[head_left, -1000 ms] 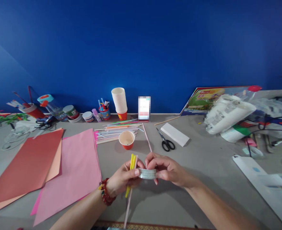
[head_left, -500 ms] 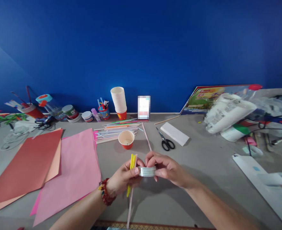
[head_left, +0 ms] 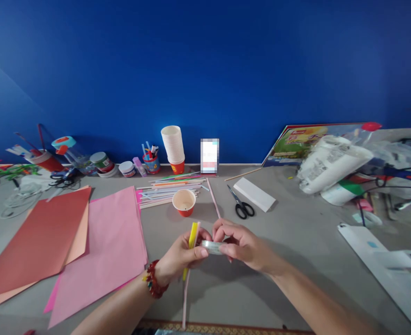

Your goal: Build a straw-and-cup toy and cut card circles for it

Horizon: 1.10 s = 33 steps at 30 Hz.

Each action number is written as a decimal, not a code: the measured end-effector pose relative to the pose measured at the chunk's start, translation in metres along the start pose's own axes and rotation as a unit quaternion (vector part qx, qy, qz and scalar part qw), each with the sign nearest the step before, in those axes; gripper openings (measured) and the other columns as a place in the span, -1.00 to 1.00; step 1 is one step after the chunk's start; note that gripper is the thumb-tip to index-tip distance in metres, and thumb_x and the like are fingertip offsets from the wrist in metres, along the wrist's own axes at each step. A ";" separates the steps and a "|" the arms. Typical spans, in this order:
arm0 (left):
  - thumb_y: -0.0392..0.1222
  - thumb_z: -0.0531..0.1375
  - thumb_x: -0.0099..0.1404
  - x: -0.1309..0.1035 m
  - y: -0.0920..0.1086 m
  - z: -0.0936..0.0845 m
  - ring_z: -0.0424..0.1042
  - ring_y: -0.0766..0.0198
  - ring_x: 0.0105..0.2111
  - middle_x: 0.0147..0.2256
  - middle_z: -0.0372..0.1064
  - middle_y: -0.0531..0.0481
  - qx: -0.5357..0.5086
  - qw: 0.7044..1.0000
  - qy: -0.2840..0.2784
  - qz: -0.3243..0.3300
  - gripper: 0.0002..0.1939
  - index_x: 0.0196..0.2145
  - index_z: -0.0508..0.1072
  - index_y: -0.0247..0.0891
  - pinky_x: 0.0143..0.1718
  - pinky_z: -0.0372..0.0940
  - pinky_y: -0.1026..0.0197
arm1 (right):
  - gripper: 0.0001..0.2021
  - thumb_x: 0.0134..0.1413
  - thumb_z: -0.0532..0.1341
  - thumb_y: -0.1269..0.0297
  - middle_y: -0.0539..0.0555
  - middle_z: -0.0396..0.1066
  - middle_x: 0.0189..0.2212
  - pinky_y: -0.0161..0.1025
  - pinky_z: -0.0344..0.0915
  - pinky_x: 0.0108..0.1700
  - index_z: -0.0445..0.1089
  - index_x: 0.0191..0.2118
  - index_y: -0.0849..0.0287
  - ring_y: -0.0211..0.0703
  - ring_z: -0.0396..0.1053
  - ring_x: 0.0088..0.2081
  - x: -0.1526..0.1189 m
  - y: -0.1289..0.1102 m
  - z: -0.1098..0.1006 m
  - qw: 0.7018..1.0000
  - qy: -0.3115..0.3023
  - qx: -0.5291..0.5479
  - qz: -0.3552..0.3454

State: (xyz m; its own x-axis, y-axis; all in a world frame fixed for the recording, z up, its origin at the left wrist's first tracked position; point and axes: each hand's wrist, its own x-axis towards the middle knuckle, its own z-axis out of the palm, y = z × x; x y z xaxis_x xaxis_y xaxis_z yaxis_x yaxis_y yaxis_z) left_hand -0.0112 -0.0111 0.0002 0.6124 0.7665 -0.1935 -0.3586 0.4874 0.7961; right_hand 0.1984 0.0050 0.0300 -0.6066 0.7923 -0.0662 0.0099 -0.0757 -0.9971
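Left hand [head_left: 184,253] grips straws [head_left: 193,236] and tape roll [head_left: 211,247], right hand [head_left: 243,243] pinches the roll; pink paper [head_left: 109,246] edge nearby; bag [head_left: 333,165] print illegible

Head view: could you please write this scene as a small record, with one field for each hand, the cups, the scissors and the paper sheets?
Left hand: holds yellow straws and a pale pink straw; thumb on the clear tape roll
Right hand: fingers at the roll's other side
Single cup: upright on the table, beyond the hands
Cup stack: near the blue wall
Scissors: lying beside a white piece
Paper sheets: pink, red and peach, left of the hands
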 end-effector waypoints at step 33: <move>-0.06 0.39 0.13 -0.006 0.002 0.004 -0.13 0.55 -0.66 -0.59 -0.03 0.26 0.060 0.998 0.020 0.019 -0.64 -0.22 0.41 -0.29 -0.65 -0.19 0.36 | -0.65 0.19 0.20 -0.07 0.10 0.19 -0.06 -0.22 0.26 -0.07 0.38 -0.35 0.15 -0.11 0.26 -0.09 -0.004 -0.008 -0.007 0.981 -0.052 -0.171 -0.074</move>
State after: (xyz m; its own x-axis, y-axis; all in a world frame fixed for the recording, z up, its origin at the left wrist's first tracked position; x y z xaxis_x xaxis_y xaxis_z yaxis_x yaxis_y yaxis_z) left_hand -0.0122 -0.0164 0.0053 0.5710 0.8005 -0.1819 -0.2935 0.4060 0.8655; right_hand 0.2064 0.0065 0.0375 -0.6987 0.7123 0.0670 0.1705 0.2567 -0.9513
